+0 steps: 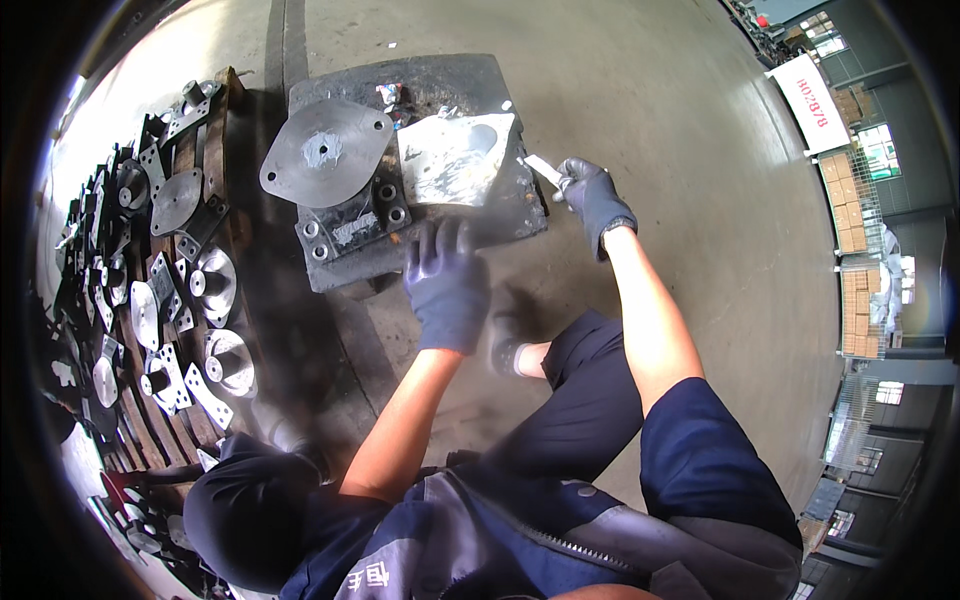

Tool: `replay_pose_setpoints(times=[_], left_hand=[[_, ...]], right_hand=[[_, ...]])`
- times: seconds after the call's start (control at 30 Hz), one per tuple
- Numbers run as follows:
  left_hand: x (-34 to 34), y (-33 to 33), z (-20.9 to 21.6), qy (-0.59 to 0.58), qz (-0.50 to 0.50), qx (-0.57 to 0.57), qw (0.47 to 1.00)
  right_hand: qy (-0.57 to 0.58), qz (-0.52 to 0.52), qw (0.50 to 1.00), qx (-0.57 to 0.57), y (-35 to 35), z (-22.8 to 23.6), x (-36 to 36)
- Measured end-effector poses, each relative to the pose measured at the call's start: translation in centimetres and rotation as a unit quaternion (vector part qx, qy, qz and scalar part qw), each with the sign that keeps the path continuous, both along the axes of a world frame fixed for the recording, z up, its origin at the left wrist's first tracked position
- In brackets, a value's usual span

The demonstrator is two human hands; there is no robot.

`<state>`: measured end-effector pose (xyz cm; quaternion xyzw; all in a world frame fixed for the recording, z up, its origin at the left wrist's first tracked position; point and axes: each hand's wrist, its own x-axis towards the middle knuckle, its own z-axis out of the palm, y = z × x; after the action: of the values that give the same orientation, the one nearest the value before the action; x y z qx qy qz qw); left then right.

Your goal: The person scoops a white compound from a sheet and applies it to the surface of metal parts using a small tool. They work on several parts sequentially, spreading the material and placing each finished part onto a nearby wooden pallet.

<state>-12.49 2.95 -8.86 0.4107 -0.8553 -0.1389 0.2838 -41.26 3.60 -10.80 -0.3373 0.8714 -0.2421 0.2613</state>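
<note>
My right hand [596,205], in a dark glove, is closed round a pale flat strip, like a scraper [543,170], just off the right edge of a dark worktop [440,85]. My left hand [447,290], gloved too and slightly blurred, has its fingers stretched out at the worktop's near edge and holds nothing. Just beyond it is a dark bracket block [352,226] with several ringed holes. Over the block lies a round-bodied metal plate [330,150] with two ears and a grey smear round its central hole. A smeared white sheet [455,160] lies beside the plate.
On the left, a wooden pallet [215,150] carries many metal flanges and brackets, including a hubbed flange [230,362]. A crumpled scrap [389,94] sits on the worktop's far part. Boxes [845,205] stand behind mesh at the far right. My shoe [508,340] is below the worktop.
</note>
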Motion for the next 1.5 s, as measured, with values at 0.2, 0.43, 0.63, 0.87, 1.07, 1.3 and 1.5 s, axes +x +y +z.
replay_pose_setpoints(times=[0.2, 0.43, 0.63, 0.87, 1.07, 1.3, 1.5], left_hand=[[0.2, 0.0, 0.1, 0.002, 0.001, 0.019, 1.000], [0.1, 0.3, -0.2, 0.004, 0.002, 0.000, 1.000], [-0.1, 0.6, -0.5, -0.006, -0.005, -0.014, 1.000], [0.4, 0.5, -1.7, 0.003, -0.008, -0.052, 0.999], [0.6, 0.3, -1.4, 0.004, -0.019, -0.039, 0.999], [0.8, 0.2, -1.4, 0.008, -0.013, -0.027, 1.000], [0.6, 0.2, -1.6, 0.009, -0.010, -0.034, 0.999]], right_hand=[[-0.042, 0.007, 0.999, -0.028, -0.2, -0.7, -0.3], [-0.109, -0.019, 0.994, 0.000, -0.8, -0.9, -0.5], [-0.157, 0.010, 0.988, 0.006, -1.0, -2.6, -2.1], [-0.299, -0.022, 0.954, -0.028, 0.0, -1.1, -2.8], [-0.074, -0.028, 0.997, -0.001, -0.5, -0.2, -0.8], [-0.138, -0.053, 0.989, 0.014, -0.6, 0.8, -0.2], [-0.144, -0.093, 0.983, 0.064, -0.9, 2.0, 0.6]])
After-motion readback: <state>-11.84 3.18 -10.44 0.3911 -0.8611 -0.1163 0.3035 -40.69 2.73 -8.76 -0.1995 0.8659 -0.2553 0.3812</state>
